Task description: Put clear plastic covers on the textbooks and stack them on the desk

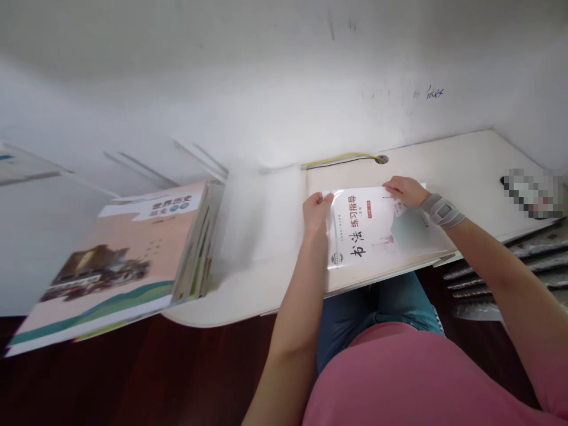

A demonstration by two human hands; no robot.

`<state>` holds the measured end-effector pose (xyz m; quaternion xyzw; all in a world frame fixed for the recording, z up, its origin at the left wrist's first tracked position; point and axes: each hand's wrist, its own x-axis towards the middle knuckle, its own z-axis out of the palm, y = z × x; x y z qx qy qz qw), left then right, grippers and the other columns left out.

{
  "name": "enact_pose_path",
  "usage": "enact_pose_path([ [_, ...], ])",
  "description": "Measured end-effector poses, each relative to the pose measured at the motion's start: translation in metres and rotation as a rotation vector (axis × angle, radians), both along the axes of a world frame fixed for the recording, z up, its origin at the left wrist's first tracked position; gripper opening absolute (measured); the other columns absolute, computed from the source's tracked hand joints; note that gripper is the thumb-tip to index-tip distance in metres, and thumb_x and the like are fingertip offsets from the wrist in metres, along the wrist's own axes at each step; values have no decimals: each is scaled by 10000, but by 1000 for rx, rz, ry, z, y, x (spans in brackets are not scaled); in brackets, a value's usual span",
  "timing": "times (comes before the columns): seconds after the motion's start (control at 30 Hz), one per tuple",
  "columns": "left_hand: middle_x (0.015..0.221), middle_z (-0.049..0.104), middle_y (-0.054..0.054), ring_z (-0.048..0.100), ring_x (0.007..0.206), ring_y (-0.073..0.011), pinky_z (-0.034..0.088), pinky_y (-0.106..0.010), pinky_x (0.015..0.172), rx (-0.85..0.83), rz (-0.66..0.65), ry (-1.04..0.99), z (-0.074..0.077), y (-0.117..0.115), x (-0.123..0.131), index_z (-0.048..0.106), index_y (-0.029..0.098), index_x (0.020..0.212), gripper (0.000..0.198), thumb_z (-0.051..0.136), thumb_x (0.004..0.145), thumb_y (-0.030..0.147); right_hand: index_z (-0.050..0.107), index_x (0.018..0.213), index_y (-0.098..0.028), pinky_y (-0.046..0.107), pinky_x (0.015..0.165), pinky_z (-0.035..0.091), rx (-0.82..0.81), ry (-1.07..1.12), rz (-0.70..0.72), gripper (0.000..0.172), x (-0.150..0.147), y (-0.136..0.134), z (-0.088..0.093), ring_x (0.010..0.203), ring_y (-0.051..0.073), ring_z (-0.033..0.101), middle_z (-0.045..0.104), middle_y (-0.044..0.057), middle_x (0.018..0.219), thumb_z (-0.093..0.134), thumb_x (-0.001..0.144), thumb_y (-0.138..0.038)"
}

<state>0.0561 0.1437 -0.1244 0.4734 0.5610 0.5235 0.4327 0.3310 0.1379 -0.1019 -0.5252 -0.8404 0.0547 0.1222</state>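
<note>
A white booklet [377,228] with large dark characters on its cover lies on the pale desk [465,171], wrapped in a glossy clear cover. My left hand [316,212] pinches the booklet's left edge, thumb on top. My right hand [406,190], with a grey wrist strap, presses its fingers down on the booklet's far right corner.
A stack of books [133,260] with a peach and green cover on top overhangs the desk's left front edge. A yellow cable [341,158] runs into a hole at the back of the desk. A blurred object [530,192] lies at the far right. A white wall stands behind.
</note>
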Motion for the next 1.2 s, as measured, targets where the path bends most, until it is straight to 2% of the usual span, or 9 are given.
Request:
enact_pose_path([
  [0.23,520,258,73,308,499,-80,268,-206,468,-43,82,225,-7,9,-1,320,218,548,350,587,744,333,684,866,-132,276,715,392,-59,98,-225,381,56,-4,3,749,176,570,686,78,840,394,891,-378],
  [0.4,558,415,34,501,607,-150,420,-274,612,-100,68,477,-6,15,-3,424,213,575,275,592,765,319,663,741,-145,286,648,388,-106,26,-507,399,70,3,-10,685,171,543,659,74,747,429,874,-440],
  [0.47,775,598,-59,591,838,-234,457,-359,792,-103,79,574,-3,13,0,565,179,745,83,606,750,252,661,719,-154,298,635,390,-139,-36,-547,399,69,6,-17,679,180,543,662,85,751,439,870,-448],
  [0.53,1172,594,-172,520,1145,-314,388,-449,975,-56,89,771,0,8,9,588,145,1071,306,562,770,188,665,720,-158,306,628,392,-159,-65,-554,384,66,9,-23,681,189,548,669,97,772,453,865,-444],
  [0.63,1527,306,-159,246,1410,-317,201,-513,1130,74,-119,1171,7,-2,37,408,136,1382,518,399,865,164,675,747,-158,310,631,401,-172,-82,-550,382,64,12,-28,700,199,563,681,113,805,452,865,-446],
  [0.77,1553,288,-95,177,1447,-275,156,-504,1162,176,-598,1304,7,-12,85,344,145,1449,551,220,968,384,686,766,-160,317,660,423,-198,-108,-538,401,68,14,-25,745,211,587,693,117,842,445,873,-462],
  [0.97,1545,298,-118,210,1440,-263,156,-504,1163,244,-599,1294,-13,-19,109,289,112,1477,640,142,966,469,661,1015,-87,421,770,455,-67,-210,-649,371,47,5,-3,949,321,615,664,225,1055,427,898,-350],
  [1.03,1548,293,-111,206,1442,-256,145,-503,1167,254,-596,1283,-16,-19,106,283,101,1479,624,129,969,425,620,1124,-81,445,866,437,38,-228,-560,392,18,-2,-2,1079,321,578,617,234,1190,337,927,-268],
  [1.2,1576,229,-49,144,1460,-234,97,-479,1180,199,-669,1309,-14,-17,98,213,174,1510,599,232,942,362,434,1382,-86,397,1087,301,-22,-106,-135,566,-48,-22,-27,1357,232,374,420,164,1467,197,978,-406],
])
